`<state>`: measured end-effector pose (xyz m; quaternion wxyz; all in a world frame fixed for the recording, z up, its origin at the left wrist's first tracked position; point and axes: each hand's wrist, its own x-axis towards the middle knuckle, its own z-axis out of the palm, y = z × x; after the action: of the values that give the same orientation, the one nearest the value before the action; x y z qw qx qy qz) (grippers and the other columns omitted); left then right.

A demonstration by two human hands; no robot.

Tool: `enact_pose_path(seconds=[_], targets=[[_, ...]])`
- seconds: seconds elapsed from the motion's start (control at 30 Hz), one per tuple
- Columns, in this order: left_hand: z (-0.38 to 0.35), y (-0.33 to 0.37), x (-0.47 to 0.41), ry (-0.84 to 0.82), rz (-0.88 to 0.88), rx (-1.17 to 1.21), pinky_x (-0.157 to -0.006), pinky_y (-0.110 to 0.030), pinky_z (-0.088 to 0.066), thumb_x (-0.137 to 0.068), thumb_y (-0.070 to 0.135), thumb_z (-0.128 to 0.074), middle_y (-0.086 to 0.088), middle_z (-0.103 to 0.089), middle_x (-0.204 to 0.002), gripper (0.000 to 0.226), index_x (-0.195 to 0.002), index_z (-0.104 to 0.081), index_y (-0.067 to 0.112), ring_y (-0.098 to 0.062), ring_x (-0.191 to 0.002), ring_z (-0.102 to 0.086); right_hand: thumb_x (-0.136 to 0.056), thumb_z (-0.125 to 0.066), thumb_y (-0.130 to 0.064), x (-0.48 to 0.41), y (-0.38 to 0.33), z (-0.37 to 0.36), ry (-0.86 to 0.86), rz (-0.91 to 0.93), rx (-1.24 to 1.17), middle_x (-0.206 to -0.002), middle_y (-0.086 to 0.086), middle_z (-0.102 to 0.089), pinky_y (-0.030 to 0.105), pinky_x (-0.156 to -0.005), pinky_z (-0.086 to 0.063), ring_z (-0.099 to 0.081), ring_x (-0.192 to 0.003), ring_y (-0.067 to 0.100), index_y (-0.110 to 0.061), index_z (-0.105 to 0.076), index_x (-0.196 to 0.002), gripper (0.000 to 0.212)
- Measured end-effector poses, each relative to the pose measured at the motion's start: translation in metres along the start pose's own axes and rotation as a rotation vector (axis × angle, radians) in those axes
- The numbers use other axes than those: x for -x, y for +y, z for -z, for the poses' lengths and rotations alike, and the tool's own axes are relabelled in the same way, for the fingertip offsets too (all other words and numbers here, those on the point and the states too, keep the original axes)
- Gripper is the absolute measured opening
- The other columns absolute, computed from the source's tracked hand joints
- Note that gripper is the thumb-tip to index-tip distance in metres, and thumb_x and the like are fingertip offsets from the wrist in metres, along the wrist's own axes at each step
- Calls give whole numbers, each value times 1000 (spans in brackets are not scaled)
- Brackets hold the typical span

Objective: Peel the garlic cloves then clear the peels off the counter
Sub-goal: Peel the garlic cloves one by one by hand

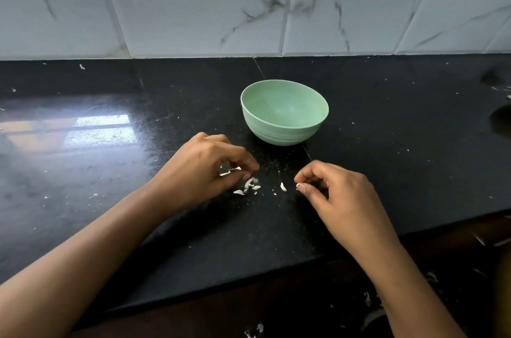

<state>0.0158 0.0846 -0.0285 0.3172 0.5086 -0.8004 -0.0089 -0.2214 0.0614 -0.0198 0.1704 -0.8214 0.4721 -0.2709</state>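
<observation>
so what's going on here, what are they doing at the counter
A person is picking garlic peels off the black counter. The left hand has its fingers curled round a couple of them, and the right hand pinches a small white scrap at its fingertips. More bits lie loose between the two hands. The green bowl stands just behind and looks empty. No cloves are in sight, and the clearing is not yet done.
</observation>
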Motion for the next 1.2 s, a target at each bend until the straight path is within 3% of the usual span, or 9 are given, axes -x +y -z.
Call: enact_pose_path(seconds=[0.1, 0.2, 0.33, 0.5, 0.63, 0.77, 0.9, 1.07, 1.2], targets=[[3, 1, -1, -10, 22, 23, -78, -27, -49, -81, 39, -57, 29, -67, -80, 22, -99, -68, 35, 7, -82, -58, -85, -67, -23, 1, -2, 0, -21, -26, -41, -77, -17, -64, 33, -68, -49, -60, -76, 4, -28, -64, -85, 6], [6, -2, -3, -18, 22, -8, -72, -22, -48, -81, 38, -57, 31, -60, -80, 25, -100, -71, 31, 3, -80, -57, -85, -67, -22, 2, -3, -3, -7, -24, -44, -78, -18, -64, 34, -69, -50, -60, -76, 3, -27, -64, -85, 6], [10, -7, -1, -103, 37, -20, -64, -25, -50, -80, 45, -56, 26, -59, -76, 25, -98, -71, 35, 0, -73, -54, -85, -68, -20, 0, -2, -7, 9, -25, -71, -77, -17, -64, 33, -69, -51, -60, -75, 1, -27, -65, -85, 7], [6, -5, 0, -226, -4, -35, -64, -18, -44, -80, 53, -52, 22, -59, -82, 28, -96, -72, 40, 5, -77, -46, -86, -66, -14, -9, -9, -21, -130, -76, -328, -76, -7, -68, 29, -64, -56, -65, -73, 8, -24, -65, -82, 11], [-7, 1, -2, -191, 1, -7, -67, -12, -39, -81, 47, -56, 22, -63, -80, 23, -95, -72, 38, 5, -77, -45, -86, -63, -5, -14, -9, -22, -78, -154, -590, -81, 4, -72, 21, -57, -53, -67, -72, 12, -20, -64, -81, 16], [-11, 8, -5, -49, 46, 15, -67, -14, -43, -80, 31, -64, 21, -63, -77, 21, -100, -72, 33, 0, -78, -53, -86, -65, -6, -13, 0, -17, 7, -162, -548, -75, 3, -69, 20, -54, -52, -65, -68, 11, -22, -65, -80, 16], [1, -4, -6, 73, 108, -18, -68, -5, -36, -79, 30, -65, 30, -55, -75, 21, -98, -73, 31, 4, -74, -49, -83, -70, -9, -10, -1, -16, -2, -111, -448, -69, -2, -66, 23, -52, -54, -61, -63, 9, -22, -69, -80, 13], [-5, -13, -1, -138, 126, -98, -76, -31, -48, -79, 50, -57, 18, -65, -94, 28, -101, -71, 38, -11, -87, -55, -80, -73, -11, -10, -8, -24, -16, -54, -378, -70, -16, -66, 31, -63, -57, -62, -65, 6, -24, -71, -80, 13], [-13, -4, -12, -84, 202, -170, -74, -31, -37, -84, 40, -65, 18, -59, -82, 11, -92, -72, 36, -12, -88, -55, -80, -73, -11, -8, -9, -25, -2, -55, -361, -68, -15, -66, 22, -59, -53, -61, -64, 3, -24, -71, -80, 13]])
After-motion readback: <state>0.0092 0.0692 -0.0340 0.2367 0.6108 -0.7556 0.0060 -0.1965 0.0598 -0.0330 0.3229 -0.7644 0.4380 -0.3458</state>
